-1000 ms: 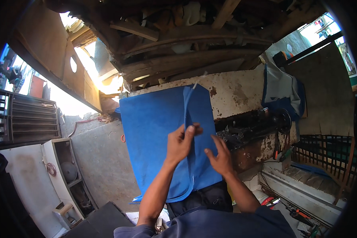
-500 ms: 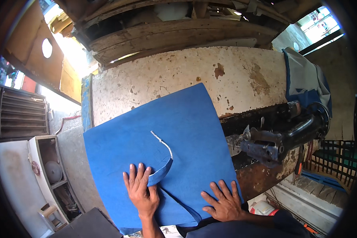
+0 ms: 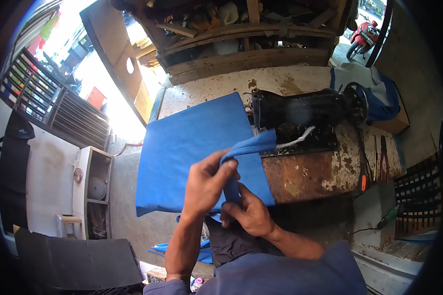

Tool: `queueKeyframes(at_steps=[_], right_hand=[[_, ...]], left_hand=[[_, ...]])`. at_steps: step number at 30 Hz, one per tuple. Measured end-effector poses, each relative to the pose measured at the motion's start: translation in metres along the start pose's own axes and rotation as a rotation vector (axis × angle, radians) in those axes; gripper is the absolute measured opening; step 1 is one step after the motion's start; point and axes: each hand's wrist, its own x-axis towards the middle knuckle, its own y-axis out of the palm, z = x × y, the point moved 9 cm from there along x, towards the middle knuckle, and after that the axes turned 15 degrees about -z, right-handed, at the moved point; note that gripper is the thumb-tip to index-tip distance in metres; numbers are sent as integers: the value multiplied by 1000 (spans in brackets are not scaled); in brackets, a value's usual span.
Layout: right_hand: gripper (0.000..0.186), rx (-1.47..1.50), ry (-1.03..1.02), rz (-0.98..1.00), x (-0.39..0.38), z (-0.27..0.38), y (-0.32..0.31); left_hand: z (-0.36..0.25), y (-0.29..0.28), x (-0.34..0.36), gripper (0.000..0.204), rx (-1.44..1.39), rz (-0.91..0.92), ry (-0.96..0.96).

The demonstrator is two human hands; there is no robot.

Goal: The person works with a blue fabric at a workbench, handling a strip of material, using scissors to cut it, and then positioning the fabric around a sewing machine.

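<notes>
We are noting our right hand (image 3: 249, 213) half curled at the lower length of a blue fabric strip (image 3: 255, 143); its hold we are not confirming. Our left hand (image 3: 209, 183) is pinching the strip higher, thumb against fingers, before the worktable (image 3: 305, 178). White cord (image 3: 296, 140) is protruding from its end. Beyond, a blue fabric panel (image 3: 194, 152) is lying beside a black sewing machine (image 3: 300, 109).

A bent blue strip (image 3: 253, 142), white cord (image 3: 295, 139) protruding, is held over a blue sheet (image 3: 187, 157).
</notes>
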Motion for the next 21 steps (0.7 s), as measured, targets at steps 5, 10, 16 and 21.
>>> queueKeyframes(at_steps=[5, 10, 16, 21], right_hand=[[26, -127, 10, -164, -35, -4, -48], [26, -169, 94, -289, -54, -22, -94], [25, -141, 134, -412, -32, -29, -104], [27, -141, 206, -423, 11, -32, -94]], left_hand=[[8, -6, 63, 39, 88, -49, -66], [47, 4, 132, 37, 46, 100, -232], [112, 6, 236, 29, 358, 149, -142], [132, 16, 312, 31, 657, 25, 168]])
